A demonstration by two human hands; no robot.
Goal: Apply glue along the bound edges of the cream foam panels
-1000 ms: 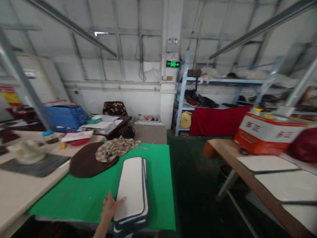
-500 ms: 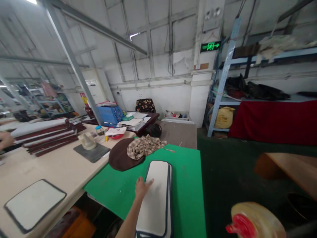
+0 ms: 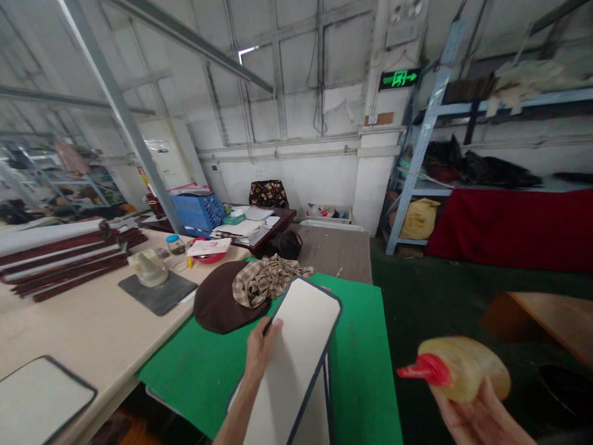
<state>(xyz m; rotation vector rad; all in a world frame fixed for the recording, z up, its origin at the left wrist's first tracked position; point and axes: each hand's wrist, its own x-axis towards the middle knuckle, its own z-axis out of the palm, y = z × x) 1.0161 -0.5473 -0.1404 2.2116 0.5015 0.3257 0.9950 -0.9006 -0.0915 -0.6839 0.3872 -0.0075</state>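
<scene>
Your left hand (image 3: 259,349) has the white dark-edged panel (image 3: 303,346) by its left edge, the thumb flat on the upper face and the fingers curled round the border. That panel slants over the stacked panels (image 3: 319,411) at the near side of the green work surface (image 3: 361,346), its far end pointing right; you cannot tell from this view whether its near end rests on them. Your right hand (image 3: 482,411) grips the yellowish squeeze bottle (image 3: 470,364) from below, to the right of the green surface, with its red nozzle (image 3: 428,369) pointing left.

Beyond the panel, to the far left, the checked cloth (image 3: 264,281) lies partly on the dark brown fabric (image 3: 222,300). On the beige desk (image 3: 106,327) to your left, a cream-coloured object (image 3: 151,269) stands on the dark grey pad (image 3: 157,292), with the blue-lidded jar (image 3: 175,245) and the red bowl (image 3: 210,256) past it, papers (image 3: 208,247) on the bowl. Another dark-edged panel (image 3: 41,398) lies at that desk's near left, and brown-and-white layered sheets (image 3: 65,259) are piled farther back.
</scene>
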